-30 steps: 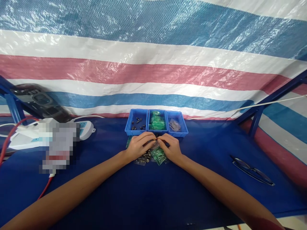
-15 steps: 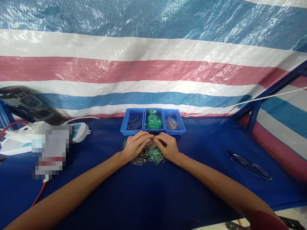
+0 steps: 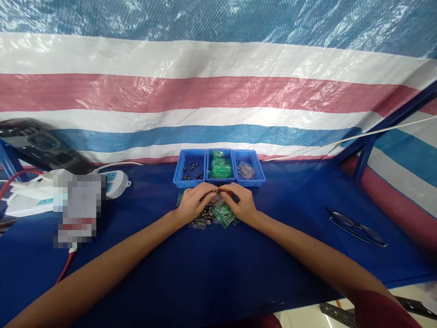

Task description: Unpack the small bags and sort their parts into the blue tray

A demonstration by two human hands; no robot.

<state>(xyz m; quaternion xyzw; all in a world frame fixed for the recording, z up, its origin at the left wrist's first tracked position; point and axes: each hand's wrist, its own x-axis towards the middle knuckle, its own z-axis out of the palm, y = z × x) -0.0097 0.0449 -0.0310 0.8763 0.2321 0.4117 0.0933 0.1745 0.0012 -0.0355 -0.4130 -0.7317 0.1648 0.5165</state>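
My left hand [image 3: 195, 202] and my right hand [image 3: 241, 202] meet fingertip to fingertip over a pile, just in front of three joined blue bins. Both are curled; whatever lies between the fingertips is too small to make out. Beneath them are dark metal screws [image 3: 207, 214], green bags of parts [image 3: 224, 215] and clear bags [image 3: 198, 224]. The left bin [image 3: 180, 170] has a few dark screws, the middle bin holds green bags [image 3: 220, 167], and clear bags [image 3: 246, 170] lie in the right one.
Eyeglasses [image 3: 358, 228] rest on the blue table [image 3: 205, 278] at right. On the left are a white power strip [image 3: 117, 184], a blurred-out device [image 3: 80, 207] with a red cable, and a dark object [image 3: 44, 142]. A striped sheet [image 3: 218, 93] hangs behind.
The whole view has shifted slightly. My hands stay together over the pile, with their fingers slightly rearranged.
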